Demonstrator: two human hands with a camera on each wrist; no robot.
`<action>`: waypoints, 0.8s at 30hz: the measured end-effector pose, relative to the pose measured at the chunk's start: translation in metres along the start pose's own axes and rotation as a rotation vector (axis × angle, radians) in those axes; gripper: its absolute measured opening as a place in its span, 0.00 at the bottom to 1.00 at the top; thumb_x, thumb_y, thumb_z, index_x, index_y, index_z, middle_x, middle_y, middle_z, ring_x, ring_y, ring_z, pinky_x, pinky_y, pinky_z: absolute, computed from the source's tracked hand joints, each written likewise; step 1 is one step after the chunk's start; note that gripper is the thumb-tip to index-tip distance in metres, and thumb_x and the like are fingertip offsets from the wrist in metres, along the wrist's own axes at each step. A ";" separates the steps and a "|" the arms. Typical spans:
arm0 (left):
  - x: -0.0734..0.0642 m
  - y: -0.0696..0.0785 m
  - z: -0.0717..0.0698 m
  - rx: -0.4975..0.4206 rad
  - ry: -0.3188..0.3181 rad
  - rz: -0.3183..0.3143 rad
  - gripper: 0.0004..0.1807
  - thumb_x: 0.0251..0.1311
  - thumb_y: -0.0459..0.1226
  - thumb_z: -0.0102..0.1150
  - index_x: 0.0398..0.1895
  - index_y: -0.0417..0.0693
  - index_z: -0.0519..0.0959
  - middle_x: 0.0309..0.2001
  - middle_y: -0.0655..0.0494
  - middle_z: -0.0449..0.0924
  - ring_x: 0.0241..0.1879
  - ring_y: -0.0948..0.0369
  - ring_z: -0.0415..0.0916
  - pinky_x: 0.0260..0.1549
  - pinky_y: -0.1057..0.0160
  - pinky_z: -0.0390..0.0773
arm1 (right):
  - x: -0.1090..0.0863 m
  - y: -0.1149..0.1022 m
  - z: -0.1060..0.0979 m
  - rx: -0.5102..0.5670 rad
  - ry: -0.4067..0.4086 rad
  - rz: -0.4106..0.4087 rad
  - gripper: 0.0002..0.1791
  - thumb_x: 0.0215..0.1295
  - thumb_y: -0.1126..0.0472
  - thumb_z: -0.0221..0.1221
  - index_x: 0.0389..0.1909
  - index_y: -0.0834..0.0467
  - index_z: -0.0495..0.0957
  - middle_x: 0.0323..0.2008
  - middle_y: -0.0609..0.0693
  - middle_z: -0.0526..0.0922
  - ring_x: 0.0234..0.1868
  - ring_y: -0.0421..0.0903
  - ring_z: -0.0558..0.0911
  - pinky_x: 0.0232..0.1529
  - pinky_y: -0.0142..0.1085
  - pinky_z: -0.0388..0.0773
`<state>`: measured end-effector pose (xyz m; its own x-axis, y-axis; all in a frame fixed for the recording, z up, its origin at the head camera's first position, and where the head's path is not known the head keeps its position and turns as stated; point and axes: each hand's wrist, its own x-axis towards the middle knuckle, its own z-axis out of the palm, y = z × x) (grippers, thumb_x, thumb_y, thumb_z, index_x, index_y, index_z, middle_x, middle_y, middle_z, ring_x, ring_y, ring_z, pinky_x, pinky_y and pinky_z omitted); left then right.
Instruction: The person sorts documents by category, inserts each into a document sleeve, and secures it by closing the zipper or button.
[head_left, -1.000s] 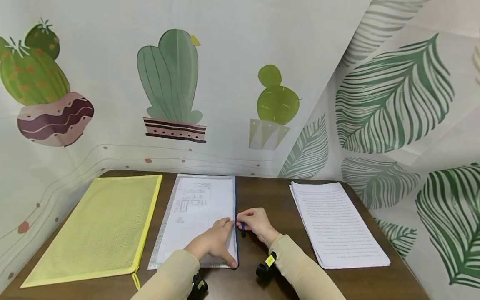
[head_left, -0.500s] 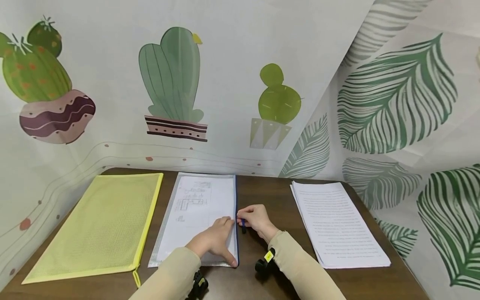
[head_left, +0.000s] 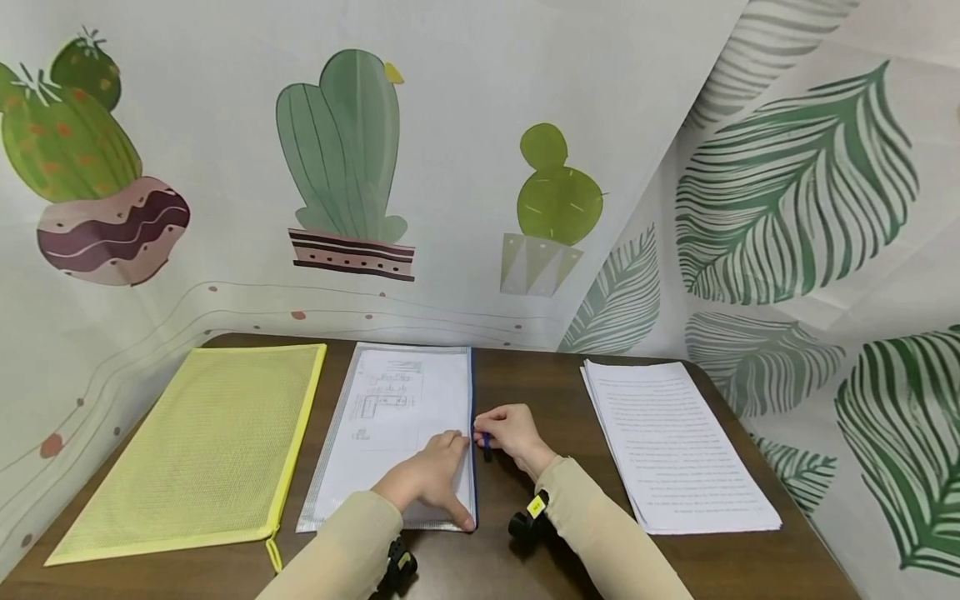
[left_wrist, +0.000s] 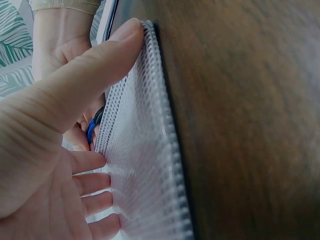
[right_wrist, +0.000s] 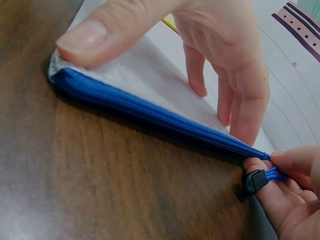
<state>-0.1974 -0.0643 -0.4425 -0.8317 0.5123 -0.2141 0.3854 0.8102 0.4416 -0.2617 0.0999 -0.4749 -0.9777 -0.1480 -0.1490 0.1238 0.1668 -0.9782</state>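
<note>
A clear mesh zipper bag (head_left: 337, 492) with a printed sheet showing through lies flat in front of me. Its blue zipper (right_wrist: 135, 110) runs along the right side. My left hand (head_left: 429, 477) rests on the bag, thumb on the near right corner and fingertips pressing the mesh. Beside the zipper, my right hand (head_left: 512, 435) pinches the zipper pull between thumb and index finger. From that pinch hangs a blue cord with a black end (right_wrist: 256, 181), seen in the right wrist view. The slider itself is mostly hidden by the fingers.
A yellow mesh zipper bag (head_left: 195, 450) lies to the left, its yellow cord loop (head_left: 273, 554) at the near right corner. On the right is a stack of printed paper (head_left: 675, 450). The brown table (head_left: 525, 375) meets a patterned wall covering (head_left: 465, 167) at the back.
My right hand has moved slightly away from me along the zipper edge, still pinching the pull. The left hand stays on the bag. The head view has tilted a little.
</note>
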 end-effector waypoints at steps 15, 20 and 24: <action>-0.003 0.001 -0.001 -0.007 -0.008 0.000 0.67 0.26 0.58 0.78 0.69 0.34 0.56 0.69 0.37 0.54 0.69 0.44 0.53 0.66 0.49 0.61 | 0.009 0.002 0.000 -0.022 0.001 0.015 0.10 0.58 0.70 0.60 0.38 0.74 0.81 0.28 0.59 0.85 0.25 0.42 0.84 0.32 0.36 0.84; -0.002 0.000 -0.001 -0.003 -0.003 0.002 0.67 0.26 0.58 0.77 0.69 0.34 0.55 0.69 0.37 0.54 0.69 0.44 0.53 0.66 0.49 0.61 | 0.013 0.001 0.001 0.005 0.030 0.003 0.10 0.58 0.70 0.60 0.37 0.74 0.81 0.26 0.55 0.85 0.24 0.40 0.83 0.31 0.35 0.83; 0.000 -0.001 0.000 0.010 0.003 0.005 0.67 0.26 0.58 0.77 0.69 0.34 0.55 0.69 0.37 0.54 0.69 0.45 0.53 0.66 0.49 0.61 | 0.016 0.000 0.000 0.013 0.037 -0.002 0.10 0.57 0.71 0.60 0.37 0.74 0.81 0.28 0.57 0.85 0.24 0.41 0.83 0.32 0.36 0.84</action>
<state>-0.1977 -0.0651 -0.4423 -0.8308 0.5158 -0.2094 0.3937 0.8103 0.4340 -0.2777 0.0973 -0.4770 -0.9835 -0.1120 -0.1419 0.1239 0.1539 -0.9803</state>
